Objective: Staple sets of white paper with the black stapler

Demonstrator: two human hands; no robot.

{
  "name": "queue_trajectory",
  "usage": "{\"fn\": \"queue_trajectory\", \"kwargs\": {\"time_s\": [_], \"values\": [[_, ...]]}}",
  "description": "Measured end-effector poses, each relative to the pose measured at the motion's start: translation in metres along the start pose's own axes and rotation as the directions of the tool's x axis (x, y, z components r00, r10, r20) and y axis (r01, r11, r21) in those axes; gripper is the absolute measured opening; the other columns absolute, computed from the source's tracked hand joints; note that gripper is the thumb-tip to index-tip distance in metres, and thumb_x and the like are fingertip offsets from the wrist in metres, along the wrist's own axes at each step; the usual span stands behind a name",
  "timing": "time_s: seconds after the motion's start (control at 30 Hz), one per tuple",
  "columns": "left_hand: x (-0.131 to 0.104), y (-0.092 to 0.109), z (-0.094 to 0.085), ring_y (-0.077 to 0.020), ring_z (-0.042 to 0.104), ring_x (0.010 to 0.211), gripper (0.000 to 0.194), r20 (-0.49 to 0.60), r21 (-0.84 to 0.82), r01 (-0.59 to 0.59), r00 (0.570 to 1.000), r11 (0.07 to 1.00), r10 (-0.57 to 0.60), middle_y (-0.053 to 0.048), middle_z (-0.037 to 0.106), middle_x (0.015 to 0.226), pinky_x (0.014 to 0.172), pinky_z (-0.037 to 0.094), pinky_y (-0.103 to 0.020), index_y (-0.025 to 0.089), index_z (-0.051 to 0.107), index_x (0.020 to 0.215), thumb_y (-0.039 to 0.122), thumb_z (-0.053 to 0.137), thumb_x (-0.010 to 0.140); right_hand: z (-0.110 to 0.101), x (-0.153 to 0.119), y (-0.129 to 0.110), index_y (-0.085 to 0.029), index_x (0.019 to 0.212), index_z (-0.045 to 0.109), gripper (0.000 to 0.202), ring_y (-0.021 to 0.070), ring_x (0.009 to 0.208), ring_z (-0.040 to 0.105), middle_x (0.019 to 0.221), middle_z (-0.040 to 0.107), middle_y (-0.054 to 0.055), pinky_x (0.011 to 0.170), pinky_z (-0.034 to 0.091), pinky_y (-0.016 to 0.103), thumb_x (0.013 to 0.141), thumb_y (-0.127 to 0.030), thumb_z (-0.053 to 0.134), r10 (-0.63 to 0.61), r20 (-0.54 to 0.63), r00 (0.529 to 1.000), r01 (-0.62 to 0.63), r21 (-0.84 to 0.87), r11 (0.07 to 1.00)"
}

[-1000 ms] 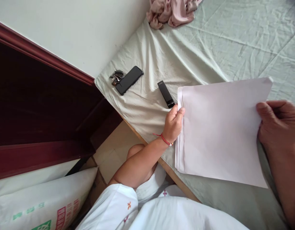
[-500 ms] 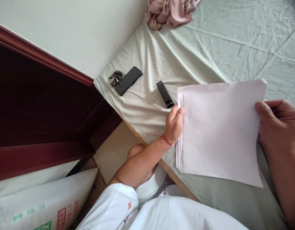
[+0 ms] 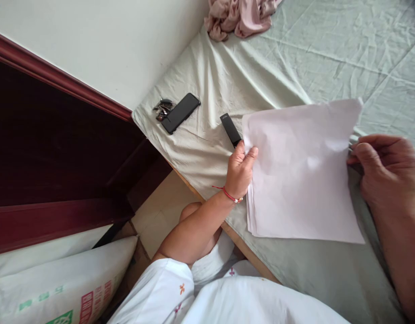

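Note:
A thin stack of white paper sheets (image 3: 301, 175) is held up over the bed, its blank face towards me. My left hand (image 3: 241, 171), with a red cord bracelet at the wrist, grips the stack's left edge, thumb in front and fingers behind. Several sheet edges show slightly fanned below that thumb. At the right edge, my right hand (image 3: 385, 166) is closed in a loose pinch, fingertips against the paper. The top sheet bows and creases near them. Beyond my left hand lies a narrow black device (image 3: 230, 129), its lower end covered by the hand.
A black phone (image 3: 180, 113) lies on the pale green bedsheet (image 3: 281, 76) beside a bunch of keys (image 3: 164, 108). Crumpled pink cloth (image 3: 241, 18) rests at the back. Dark red wooden furniture (image 3: 59, 135) and a printed white sack (image 3: 65, 279) stand on the left.
The paper has shifted a little left and up, and its right side now bends. My right thumb has slid off the front of the sheet to its edge. My left hand keeps its grip.

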State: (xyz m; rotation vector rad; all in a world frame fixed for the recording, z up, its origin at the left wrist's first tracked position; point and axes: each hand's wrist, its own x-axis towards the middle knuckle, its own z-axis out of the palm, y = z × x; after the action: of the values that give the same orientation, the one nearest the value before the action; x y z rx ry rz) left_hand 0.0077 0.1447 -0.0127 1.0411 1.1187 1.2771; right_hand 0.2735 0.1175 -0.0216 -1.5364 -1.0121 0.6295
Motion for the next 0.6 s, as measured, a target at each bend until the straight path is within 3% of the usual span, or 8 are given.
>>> {"fn": "queue_trajectory", "kwargs": {"time_s": [0.13,0.33,0.43,0.6], "values": [[0.012,0.011,-0.009,-0.0235,0.061,0.128,0.037,-0.100,-0.149,0.064,0.992,0.987,-0.079,-0.003,0.073,0.118,0.112,0.045,-0.041,0.029,0.067,0.121,0.043,0.071,0.087,-0.002,-0.001,-0.005,-0.024,0.114,0.071,0.039,0.0137,0.085,0.069,0.107,0.073,0.006,0.081,0.055,0.031,0.082,-0.046,0.076,0.031,0.103,0.994,-0.045,0.138,0.989],[0.024,0.019,-0.021,-0.0209,0.062,0.127,0.044,-0.245,-0.197,0.073,0.962,0.978,-0.121,-0.004,0.072,0.125,0.110,0.049,-0.038,0.028,0.060,0.133,0.038,0.066,0.091,-0.014,0.003,-0.005,-0.021,0.108,0.077,0.069,0.0254,0.071,0.070,0.096,0.075,0.013,0.054,0.055,0.038,0.070,-0.078,0.067,0.268,0.287,0.920,-0.337,0.225,0.914],[0.028,0.018,-0.024,-0.0207,0.060,0.129,0.046,-0.291,-0.201,0.065,0.949,0.977,-0.123,-0.003,0.071,0.129,0.110,0.049,-0.038,0.029,0.059,0.133,0.041,0.067,0.090,-0.016,0.005,-0.002,-0.024,0.107,0.078,0.081,0.0302,0.078,0.071,0.089,0.075,0.010,0.066,0.059,0.045,0.059,-0.088,0.065,0.254,0.355,0.900,-0.361,0.278,0.890],[0.031,0.018,-0.025,-0.0198,0.061,0.128,0.044,-0.288,-0.241,0.056,0.949,0.969,-0.127,-0.003,0.070,0.129,0.109,0.050,-0.037,0.030,0.058,0.132,0.045,0.065,0.091,-0.005,-0.009,-0.020,-0.029,0.099,0.076,0.070,0.0331,0.115,0.066,0.114,0.074,0.008,0.090,0.058,0.048,0.053,-0.081,0.076,0.202,0.430,0.880,-0.367,0.346,0.864]]}}
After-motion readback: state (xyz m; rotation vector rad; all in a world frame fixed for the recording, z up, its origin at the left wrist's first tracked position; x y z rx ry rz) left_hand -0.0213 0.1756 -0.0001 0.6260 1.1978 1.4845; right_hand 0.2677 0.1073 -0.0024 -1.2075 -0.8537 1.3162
